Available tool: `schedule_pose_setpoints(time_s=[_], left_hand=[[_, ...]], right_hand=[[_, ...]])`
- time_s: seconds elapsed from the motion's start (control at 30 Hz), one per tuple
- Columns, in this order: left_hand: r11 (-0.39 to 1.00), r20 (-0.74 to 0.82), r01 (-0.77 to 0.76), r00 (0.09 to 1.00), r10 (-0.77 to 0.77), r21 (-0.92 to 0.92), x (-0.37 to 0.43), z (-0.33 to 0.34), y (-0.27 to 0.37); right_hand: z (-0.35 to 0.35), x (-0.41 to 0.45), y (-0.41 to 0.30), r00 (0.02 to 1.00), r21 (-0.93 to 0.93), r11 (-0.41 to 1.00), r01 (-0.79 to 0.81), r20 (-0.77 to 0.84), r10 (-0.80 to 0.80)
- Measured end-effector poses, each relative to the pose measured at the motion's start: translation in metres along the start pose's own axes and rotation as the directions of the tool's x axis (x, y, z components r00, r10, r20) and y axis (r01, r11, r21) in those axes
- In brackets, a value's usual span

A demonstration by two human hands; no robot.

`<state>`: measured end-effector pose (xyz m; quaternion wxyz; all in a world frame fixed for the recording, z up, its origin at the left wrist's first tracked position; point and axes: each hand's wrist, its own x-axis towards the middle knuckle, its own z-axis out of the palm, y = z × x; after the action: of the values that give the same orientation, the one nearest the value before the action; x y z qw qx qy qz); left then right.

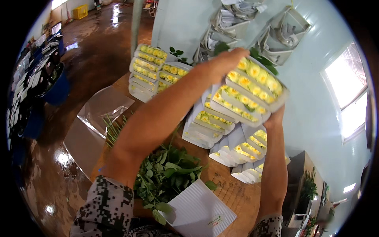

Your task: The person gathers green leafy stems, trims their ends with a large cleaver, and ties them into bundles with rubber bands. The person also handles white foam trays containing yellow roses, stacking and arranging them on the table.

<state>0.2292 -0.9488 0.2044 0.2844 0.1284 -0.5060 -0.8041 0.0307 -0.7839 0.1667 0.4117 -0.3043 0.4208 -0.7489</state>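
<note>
Between my hands is a wrapped bundle of yellow roses [251,86], its blooms in rows behind pale corrugated board. My left hand [229,60] grips its upper left side, and my right hand [276,117] holds its lower right edge, with the fingers partly hidden. Below and left of it stand more wrapped yellow rose bundles [204,130]. On the wooden table [229,189] lies a pile of green leafy stems [168,171] beside a white corrugated sheet [198,207] bearing a printed mark. Clear plastic film [94,118] hangs over the table's left edge.
Holders with folded paper [231,23] hang on the pale wall ahead. Blue buckets [57,89] stand along the left on a wet floor [88,44]. A yellow crate [80,11] is far off. At the right are shelves with greenery [309,186].
</note>
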Motion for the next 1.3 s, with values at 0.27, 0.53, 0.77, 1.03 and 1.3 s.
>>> schedule_pose_setpoints(time_s=[0.27, 0.53, 0.77, 1.03, 1.3], left_hand=[[0.849, -0.241, 0.212, 0.965, -0.104, 0.484, 0.024, -0.054, -0.019], [0.901, -0.217, 0.019, 0.973, 0.084, 0.434, 0.041, -0.068, -0.034], [0.918, -0.117, 0.015, 0.993, 0.034, 0.396, 0.035, -0.068, -0.043], [0.82, -0.081, -0.15, 0.969, 0.232, 0.553, 0.036, -0.059, -0.014], [0.833, 0.021, -0.216, 0.971, 0.239, 0.509, -0.001, -0.057, 0.018]], right_hand=[[0.019, 0.026, 0.025, 0.988, -0.149, 0.977, -0.155, -0.013, 0.154], [0.019, 0.029, 0.023, 0.985, -0.312, 0.934, -0.173, -0.064, 0.161], [0.022, 0.021, 0.031, 0.978, -0.278, 0.939, -0.201, -0.115, 0.175], [0.059, 0.005, 0.031, 0.997, -0.088, 0.994, -0.061, -0.059, 0.056], [0.104, -0.037, 0.039, 0.977, -0.178, 0.982, 0.065, -0.19, -0.099]])
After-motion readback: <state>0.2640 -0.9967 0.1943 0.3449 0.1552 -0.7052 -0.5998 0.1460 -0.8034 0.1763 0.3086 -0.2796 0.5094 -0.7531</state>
